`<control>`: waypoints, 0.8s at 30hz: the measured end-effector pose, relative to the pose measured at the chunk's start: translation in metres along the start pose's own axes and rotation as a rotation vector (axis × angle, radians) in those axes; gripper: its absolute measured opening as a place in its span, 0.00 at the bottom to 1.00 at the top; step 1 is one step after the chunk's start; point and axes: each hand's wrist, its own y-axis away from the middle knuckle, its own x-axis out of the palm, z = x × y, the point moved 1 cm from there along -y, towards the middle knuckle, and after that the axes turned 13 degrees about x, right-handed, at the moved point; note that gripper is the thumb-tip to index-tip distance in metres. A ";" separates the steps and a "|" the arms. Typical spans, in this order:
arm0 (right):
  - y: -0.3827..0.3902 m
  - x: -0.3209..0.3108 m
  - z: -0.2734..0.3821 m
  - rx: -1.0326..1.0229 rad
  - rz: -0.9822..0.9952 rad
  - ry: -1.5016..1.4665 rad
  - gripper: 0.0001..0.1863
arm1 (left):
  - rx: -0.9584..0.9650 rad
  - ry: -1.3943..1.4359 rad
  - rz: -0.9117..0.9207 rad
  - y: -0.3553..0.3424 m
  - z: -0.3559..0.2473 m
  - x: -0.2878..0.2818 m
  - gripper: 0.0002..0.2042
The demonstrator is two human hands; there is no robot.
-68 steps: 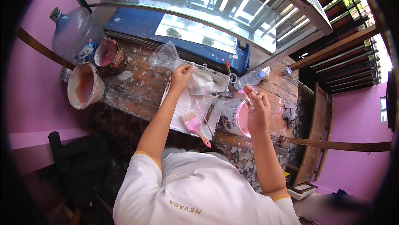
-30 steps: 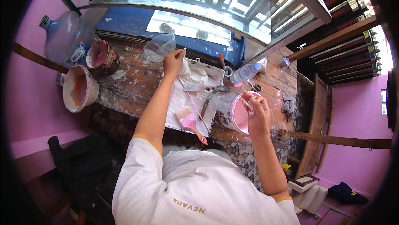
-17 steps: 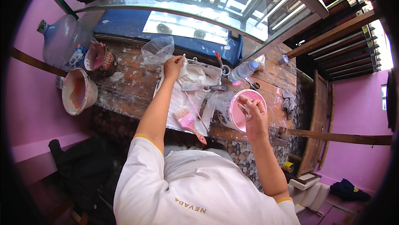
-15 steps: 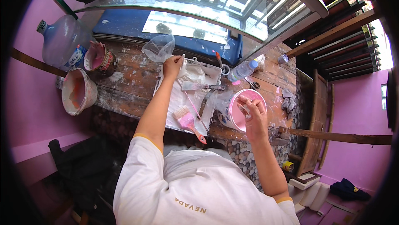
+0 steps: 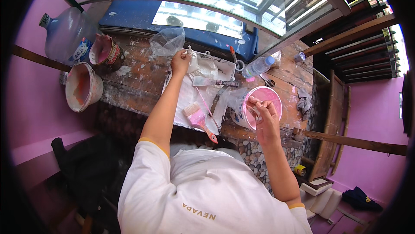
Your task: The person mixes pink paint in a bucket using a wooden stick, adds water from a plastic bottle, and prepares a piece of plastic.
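My left hand (image 5: 180, 63) is closed at the far left edge of a paint tray (image 5: 179, 119), pinching a white crumpled piece of sheeting (image 5: 193, 62) that hangs down into the tray. My right hand (image 5: 268, 124) is raised in front of a bucket of pink paint (image 5: 271, 94). Its fingertips are drawn together with whitish smears on them; what they hold, if anything, is too small to make out. A wide brush (image 5: 196, 119) with pink paint on it lies across the tray's near part. Beyond it rest a flat scraper (image 5: 207, 81) and a thin pink stick (image 5: 203, 100).
Clear plastic (image 5: 167, 41) lies beyond the tray. To the right are a water bottle (image 5: 259, 66), scissors (image 5: 268, 81) and a grey rag (image 5: 304, 103). At left stand a large water jug (image 5: 69, 37), a paint can (image 5: 113, 54) and a stained bucket (image 5: 94, 89). A glass-panelled frame (image 5: 181, 1) spans the back.
The view has shifted slightly. My left hand has moved a little along the tray edge with the white sheeting raised somewhat. My right hand's fingers have shifted slightly by the bucket.
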 end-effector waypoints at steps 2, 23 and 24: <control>-0.002 0.000 -0.007 0.026 0.032 -0.001 0.07 | 0.003 0.044 -0.036 0.010 -0.005 -0.008 0.19; 0.008 0.034 -0.028 0.249 0.349 -0.389 0.40 | 0.694 -0.231 0.795 0.248 -0.114 -0.098 0.25; 0.010 0.035 -0.030 0.256 0.377 -0.431 0.40 | 0.647 -0.150 0.717 0.249 -0.117 -0.099 0.23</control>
